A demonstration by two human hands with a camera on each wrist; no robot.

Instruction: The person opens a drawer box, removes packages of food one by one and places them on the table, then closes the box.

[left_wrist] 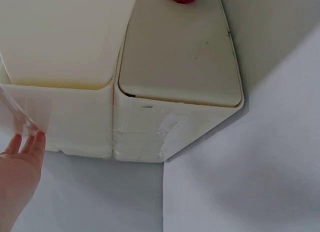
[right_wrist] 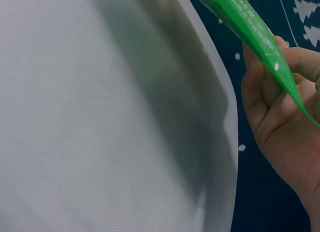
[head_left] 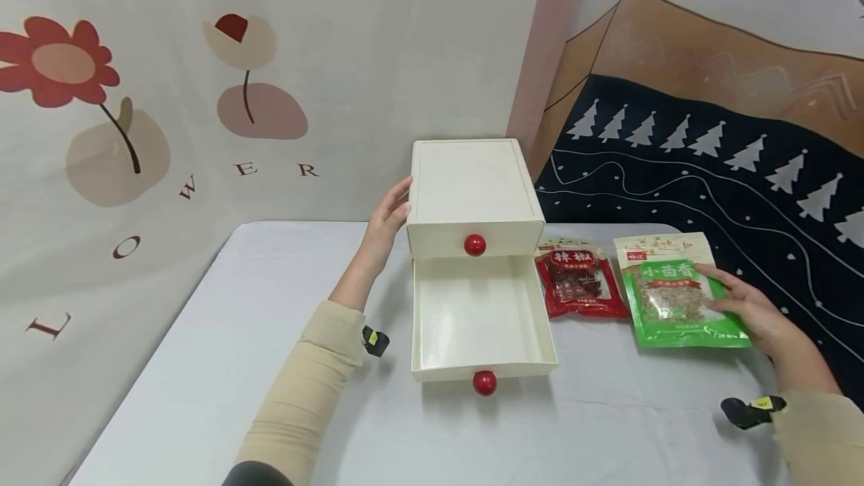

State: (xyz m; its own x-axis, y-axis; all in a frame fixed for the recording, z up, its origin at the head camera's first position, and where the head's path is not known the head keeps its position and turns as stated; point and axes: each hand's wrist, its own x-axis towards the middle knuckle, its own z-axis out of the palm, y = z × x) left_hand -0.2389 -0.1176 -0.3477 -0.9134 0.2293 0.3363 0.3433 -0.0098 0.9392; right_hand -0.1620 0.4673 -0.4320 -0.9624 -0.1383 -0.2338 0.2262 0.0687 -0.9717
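A cream two-drawer box [head_left: 472, 178] stands mid-table, its upper drawer closed and its lower drawer [head_left: 479, 313] pulled out with nothing inside. My left hand [head_left: 381, 235] rests extended fingers against the left side of the box; the left wrist view shows these fingertips [left_wrist: 37, 139] at its wall. Over at the right, my right hand [head_left: 749, 313] pinches the right edge of a green-and-cream seasoning packet [head_left: 675, 298] between thumb and fingers. In the right wrist view the packet [right_wrist: 255, 37] appears edge-on, raised above the cloth.
A red packet of dried chillies [head_left: 580, 282] lies between the box and the green packet. Red round knobs [head_left: 484, 382] stick out from both drawers. White cloth [head_left: 607, 426] covers the table, and patterned fabric [head_left: 675, 141] hangs behind and along the right.
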